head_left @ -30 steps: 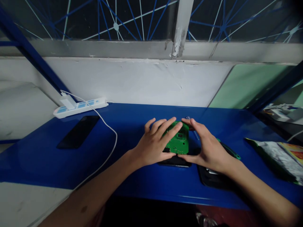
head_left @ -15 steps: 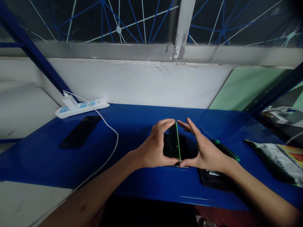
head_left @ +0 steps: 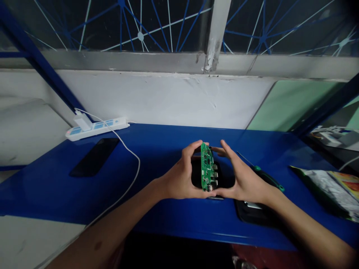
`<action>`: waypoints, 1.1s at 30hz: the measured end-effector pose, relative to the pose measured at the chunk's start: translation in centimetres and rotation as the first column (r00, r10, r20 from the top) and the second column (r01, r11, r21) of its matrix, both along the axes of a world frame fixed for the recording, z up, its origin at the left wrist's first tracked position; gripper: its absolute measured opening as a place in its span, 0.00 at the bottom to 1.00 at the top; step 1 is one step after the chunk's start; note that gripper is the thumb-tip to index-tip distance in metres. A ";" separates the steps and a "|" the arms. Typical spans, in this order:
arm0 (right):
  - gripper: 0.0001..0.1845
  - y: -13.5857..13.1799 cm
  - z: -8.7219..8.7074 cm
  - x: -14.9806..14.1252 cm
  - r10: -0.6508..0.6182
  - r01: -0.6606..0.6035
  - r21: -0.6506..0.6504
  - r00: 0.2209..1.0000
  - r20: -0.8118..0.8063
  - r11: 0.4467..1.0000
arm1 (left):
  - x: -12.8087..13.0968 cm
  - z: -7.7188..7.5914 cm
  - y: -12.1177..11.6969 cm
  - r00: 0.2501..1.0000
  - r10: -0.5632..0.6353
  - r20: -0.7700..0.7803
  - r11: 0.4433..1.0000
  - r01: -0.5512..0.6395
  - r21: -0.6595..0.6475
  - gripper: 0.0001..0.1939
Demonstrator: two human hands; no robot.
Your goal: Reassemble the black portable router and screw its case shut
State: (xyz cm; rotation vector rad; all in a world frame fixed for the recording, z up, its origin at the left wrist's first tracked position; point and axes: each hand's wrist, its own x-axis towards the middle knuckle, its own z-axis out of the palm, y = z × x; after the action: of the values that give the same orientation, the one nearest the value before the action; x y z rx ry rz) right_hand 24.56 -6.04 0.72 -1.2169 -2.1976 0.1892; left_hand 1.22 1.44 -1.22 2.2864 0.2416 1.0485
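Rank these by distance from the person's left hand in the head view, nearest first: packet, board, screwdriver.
Measured from the left hand:
1. Board: between its fingers and thumb.
2. Screwdriver: to the right, beside the right wrist.
3. Packet: farthest right, near the picture's edge.

Circuit board (head_left: 206, 166): green laminate, faintly glossy
Connectors (head_left: 215, 174): bright metal
Tabletop (head_left: 159, 149): smooth blue finish, softly reflective
Power strip (head_left: 98, 129): smooth white plastic
Packet (head_left: 328, 186): crinkled, shiny silvery film
Wall (head_left: 174, 101): matt white, scuffed
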 end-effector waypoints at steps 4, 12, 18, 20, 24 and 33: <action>0.71 0.1 -0.2 0.4 -0.041 0.041 0.022 0.999 0.000 0.999 | -0.1 -0.4 0.5 0.997 0.072 0.012 0.997 -0.072 0.022 0.66; 0.69 0.3 -0.4 0.7 -0.089 0.089 0.023 0.996 0.003 0.996 | 0.1 0.4 0.8 0.994 0.081 0.073 0.995 -0.086 0.058 0.60; 0.68 0.5 -0.5 0.8 -0.094 0.092 0.084 0.995 0.022 0.992 | 0.1 0.5 0.9 0.989 0.134 0.059 0.984 -0.140 0.110 0.58; 0.68 0.6 -0.5 0.9 -0.094 0.090 0.101 0.995 0.038 0.991 | 0.0 0.5 0.9 0.989 0.144 0.043 0.980 -0.148 0.132 0.57; 0.67 0.5 -0.4 1.1 -0.094 0.086 0.115 0.993 0.067 0.990 | -0.1 0.5 1.1 0.988 0.157 0.005 0.971 -0.155 0.183 0.58; 0.66 0.2 -0.1 0.9 -0.074 0.060 0.140 0.992 0.100 0.988 | -0.4 0.7 1.4 0.982 0.168 -0.086 0.956 -0.141 0.258 0.59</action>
State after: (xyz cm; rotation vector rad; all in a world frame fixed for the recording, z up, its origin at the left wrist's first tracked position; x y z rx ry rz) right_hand 25.51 -5.79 0.65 -1.2467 -2.2152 -0.0538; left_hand 0.87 2.81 -0.50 2.5913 0.3547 1.0887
